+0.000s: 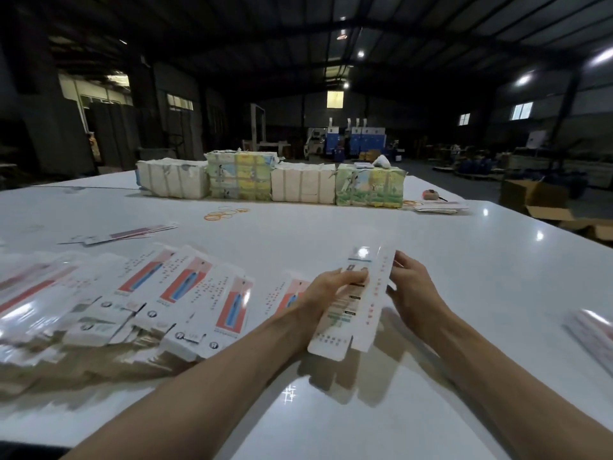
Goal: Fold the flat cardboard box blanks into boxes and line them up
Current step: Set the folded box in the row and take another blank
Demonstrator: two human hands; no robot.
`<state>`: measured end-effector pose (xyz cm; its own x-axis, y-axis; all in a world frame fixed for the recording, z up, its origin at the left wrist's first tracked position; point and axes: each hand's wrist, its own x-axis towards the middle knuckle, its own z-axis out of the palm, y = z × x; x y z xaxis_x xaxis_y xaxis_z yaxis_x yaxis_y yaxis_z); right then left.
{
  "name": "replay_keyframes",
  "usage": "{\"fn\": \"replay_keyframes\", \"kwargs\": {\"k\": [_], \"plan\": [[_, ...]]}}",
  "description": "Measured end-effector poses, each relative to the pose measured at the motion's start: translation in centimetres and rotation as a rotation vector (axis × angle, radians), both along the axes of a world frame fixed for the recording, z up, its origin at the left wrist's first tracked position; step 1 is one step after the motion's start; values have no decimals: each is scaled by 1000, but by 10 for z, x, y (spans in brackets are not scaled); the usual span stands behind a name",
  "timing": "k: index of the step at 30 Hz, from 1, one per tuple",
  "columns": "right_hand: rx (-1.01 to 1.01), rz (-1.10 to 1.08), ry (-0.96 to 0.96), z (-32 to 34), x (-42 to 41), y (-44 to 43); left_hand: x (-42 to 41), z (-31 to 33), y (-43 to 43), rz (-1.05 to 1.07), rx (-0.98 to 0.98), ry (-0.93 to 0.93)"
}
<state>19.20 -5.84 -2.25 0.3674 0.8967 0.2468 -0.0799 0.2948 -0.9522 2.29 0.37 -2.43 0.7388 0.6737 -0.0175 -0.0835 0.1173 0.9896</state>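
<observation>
A long white box blank [360, 303] with printed text is lifted a little above the glossy white table [464, 260], partly opened into a tube. My left hand [326, 290] grips its left side, fingers curled over the top face. My right hand [409, 287] holds its right edge near the far end, fingers curled behind it. To the left lies a row of folded boxes [185, 293] with red-and-blue prints, side by side and overlapping, blurred at the far left.
Wrapped bundles of blanks [272, 179] stand in a line at the table's far side. Orange rubber bands [225, 214] lie before them. Loose flat blanks [132, 232] lie at left, more at far right [438, 205] and at the right edge [593, 330].
</observation>
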Motion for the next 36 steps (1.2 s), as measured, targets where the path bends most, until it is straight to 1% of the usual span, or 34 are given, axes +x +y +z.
{"fn": "replay_keyframes", "kwargs": {"k": [2,3,5,8,11,13,16,18,21,23,26,28,30,32,34,36], "plan": [[1,-98,20,5,8,2,-4,5,0,48,10,19],[8,-151,-3,7,11,2,-5,6,-2,67,-8,14],[35,-268,-122,7,14,2,-5,5,-7,80,-72,-19],[88,-363,-317,6,10,0,-5,1,-12,-12,-182,-126],[92,-376,-405,7,7,0,-3,0,-16,-145,-310,-247],[91,-375,-485,9,8,-2,-3,-1,-15,-164,-298,-225],[179,-318,-715,12,7,-6,-2,1,-14,-178,-290,-181],[193,-239,-802,12,4,-8,-1,3,-17,-224,-354,-204],[148,-284,-989,10,1,-7,-1,5,-21,-207,-450,-240],[157,-268,-962,12,1,-8,-1,5,-21,-190,-449,-229],[167,-223,-876,16,1,-9,0,4,-23,-191,-387,-187],[156,-198,-750,21,0,-10,0,4,-23,-206,-341,-172],[135,-182,-580,26,-2,-11,2,4,-22,-242,-300,-155],[98,-182,-460,30,-2,-13,5,6,-21,-254,-256,-103],[57,-186,-394,34,-1,-14,7,9,-21,-262,-219,-36],[34,-173,-369,37,3,-15,10,11,-21,-264,-201,-19]]}}
